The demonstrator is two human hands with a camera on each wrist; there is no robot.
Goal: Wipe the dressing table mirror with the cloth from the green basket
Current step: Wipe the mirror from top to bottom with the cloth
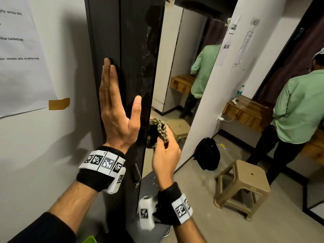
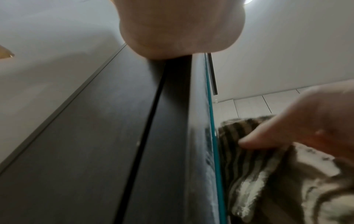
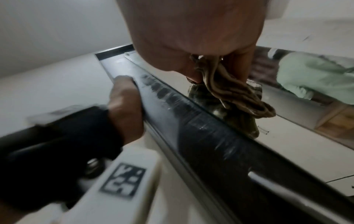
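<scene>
A tall mirror (image 1: 175,81) fronts a dark cabinet door (image 1: 133,50) seen almost edge-on. My left hand (image 1: 117,111) lies flat against the door's dark side panel, fingers straight and pointing up, thumb spread toward the mirror edge. My right hand (image 1: 164,151) grips a bunched striped olive and beige cloth (image 1: 160,130) and holds it against the glass low on the mirror, near its left edge. In the right wrist view the cloth (image 3: 235,91) meets its reflection on the mirror (image 3: 287,136). In the left wrist view the cloth (image 2: 268,174) lies beside the glass edge (image 2: 210,121).
A beige plastic stool (image 1: 243,183) stands on the floor to the right, a black backpack (image 1: 207,153) behind it. A person in a green shirt (image 1: 298,109) stands at a wooden shelf (image 1: 245,111). A paper sheet (image 1: 19,55) is taped to the left wall. A green basket corner (image 1: 90,239) shows at the bottom.
</scene>
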